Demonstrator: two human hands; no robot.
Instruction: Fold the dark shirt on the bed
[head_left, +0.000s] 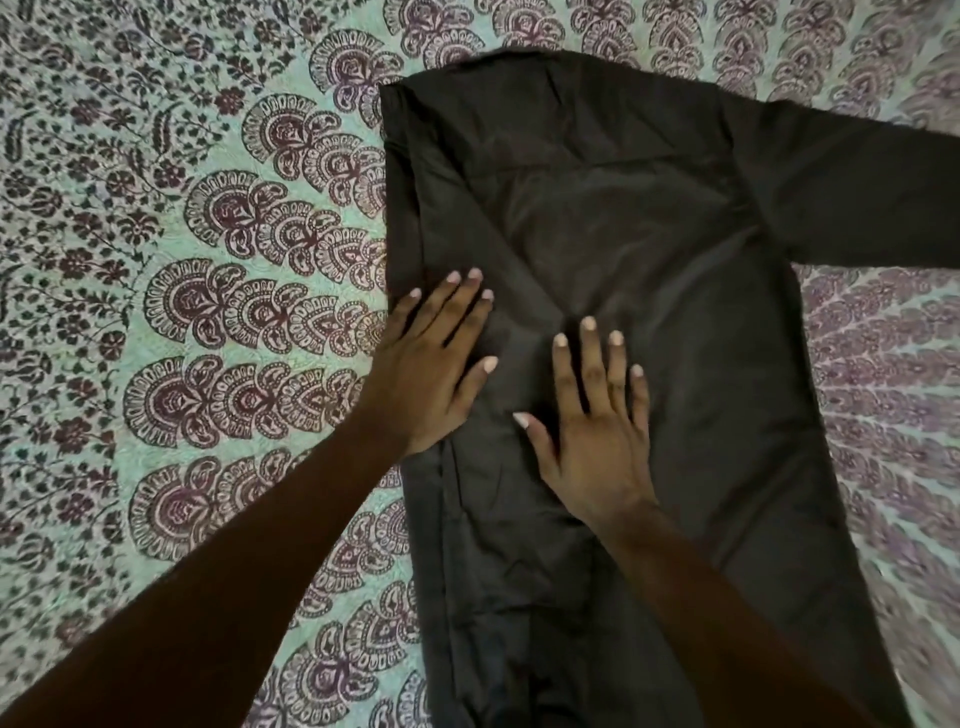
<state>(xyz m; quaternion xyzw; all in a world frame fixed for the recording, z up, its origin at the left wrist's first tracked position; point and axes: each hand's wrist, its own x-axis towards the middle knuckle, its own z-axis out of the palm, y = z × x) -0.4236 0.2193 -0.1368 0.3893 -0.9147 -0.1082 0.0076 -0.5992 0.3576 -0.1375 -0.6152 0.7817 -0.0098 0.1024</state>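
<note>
On the patterned bedspread (218, 270) the dark shirt (649, 249) lies flat, its body running from the near edge of the view up to the collar end at the far side. The shirt's left side appears already turned in over the body, giving a straight folded edge, while the right sleeve (857, 197) reaches out from the shirt's upper right corner, unfolded, and runs out of view.

Both hands lie flat on the shirt with fingers straight and spread; neither grips anything. The left hand (436, 374) sits on the shirt's left folded edge, about midway along its length, with its wrist over the bedspread just beside that edge. The right hand (592, 441) rests on the shirt's body just beside the left hand, nearer the middle, fingers pointing toward the collar.

The step in hand looks like smoothing and setting the left fold. To do it well, the left palm should pin the folded edge so it does not creep back, while the right palm sweeps outward from that edge across the body, toward the shirt's right side and then toward the collar, pushing out the creases visible around and beyond the fingertips. The fabric looks thin and slippery, so light, even pressure should serve better than dragging, which could bunch the layer beneath. Once the panel lies flat, the right sleeve is the next part to bring in across the shirt.
</note>
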